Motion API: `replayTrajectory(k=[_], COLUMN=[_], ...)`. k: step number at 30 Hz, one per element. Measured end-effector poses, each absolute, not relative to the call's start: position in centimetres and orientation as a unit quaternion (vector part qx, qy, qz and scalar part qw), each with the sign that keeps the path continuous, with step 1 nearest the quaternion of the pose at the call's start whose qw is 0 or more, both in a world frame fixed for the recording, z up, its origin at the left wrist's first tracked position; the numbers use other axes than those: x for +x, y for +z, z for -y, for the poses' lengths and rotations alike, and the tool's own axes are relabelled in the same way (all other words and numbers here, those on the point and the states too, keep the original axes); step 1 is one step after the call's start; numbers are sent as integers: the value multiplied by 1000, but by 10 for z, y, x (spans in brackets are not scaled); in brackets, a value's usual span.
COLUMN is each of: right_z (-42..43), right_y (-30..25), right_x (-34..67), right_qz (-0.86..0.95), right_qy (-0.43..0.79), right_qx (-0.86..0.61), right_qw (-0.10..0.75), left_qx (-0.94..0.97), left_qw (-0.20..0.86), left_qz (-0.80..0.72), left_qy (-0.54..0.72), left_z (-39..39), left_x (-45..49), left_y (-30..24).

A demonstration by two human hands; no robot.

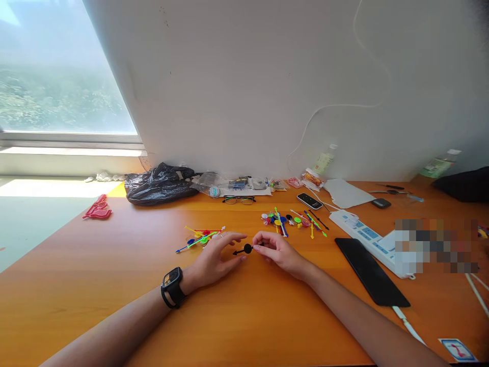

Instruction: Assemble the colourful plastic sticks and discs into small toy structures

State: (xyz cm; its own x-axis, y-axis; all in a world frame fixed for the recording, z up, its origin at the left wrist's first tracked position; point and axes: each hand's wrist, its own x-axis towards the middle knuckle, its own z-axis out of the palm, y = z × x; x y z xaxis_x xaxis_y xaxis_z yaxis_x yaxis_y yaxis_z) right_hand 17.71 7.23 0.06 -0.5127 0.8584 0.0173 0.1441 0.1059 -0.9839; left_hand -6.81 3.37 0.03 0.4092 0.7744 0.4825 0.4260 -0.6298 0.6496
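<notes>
Left hand (214, 260): lies palm down on the orange table (244, 316). Thumb and forefinger are held apart, with the pointed end of the piece between them. Whether either finger touches that end cannot be told.
Right hand (278, 252): fingertips are pinched together on the blunt end of the black pointer piece (247, 249).
Black pointer piece: a small round disc with a thin arrow-tipped stem. It sits in the gap between the two hands, just above the table top, with the disc just beside the right fingertips and the stem aimed at the left thumb.
Hand spacing: the hands are close together, parted only by the piece.
Wristwatch (172, 285): dark, on the left wrist.
Near cluster of coloured pieces (200, 237): yellow, green and blue, just beyond the left fingers, touching or nearly so.
Far cluster of coloured pieces (290, 220): mixed colours, beyond the right hand and near it.
Black phone (370, 270): flat on the table, outboard of the right forearm.
Power strip (364, 235): white, beyond the phone and further out from the right hand.
Spectacles (239, 200): well beyond both hands, in line with the gap between them.
Black plastic bag (160, 184): well beyond the left hand, by the wall.
</notes>
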Motion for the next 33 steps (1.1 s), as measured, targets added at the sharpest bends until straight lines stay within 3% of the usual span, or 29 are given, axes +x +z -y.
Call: replayTrajectory(k=[10,17,24,27,33], right_z=[-66,-68,-64,-63,-69], right_y=[4,3,7,9,13], right_x=[171,175,177,178,183], right_qz=[655,702,609,601,559], right_qy=[589,420,620,632,608], right_qx=[-346,-376,-324,-320,-341], right_qw=[323,435,374,370,449], left_qx=[769,688,656,649,612], left_qw=[321,437,447,441,476], left_qz=[-339,-335,-352,-360,-368], left_qy=[437,473,496,504,514], left_z=[-35,-36,-40,-41,-42], left_x=[-66,-63,-64,-65,-66], left_y=[2,4,1,-1,-3])
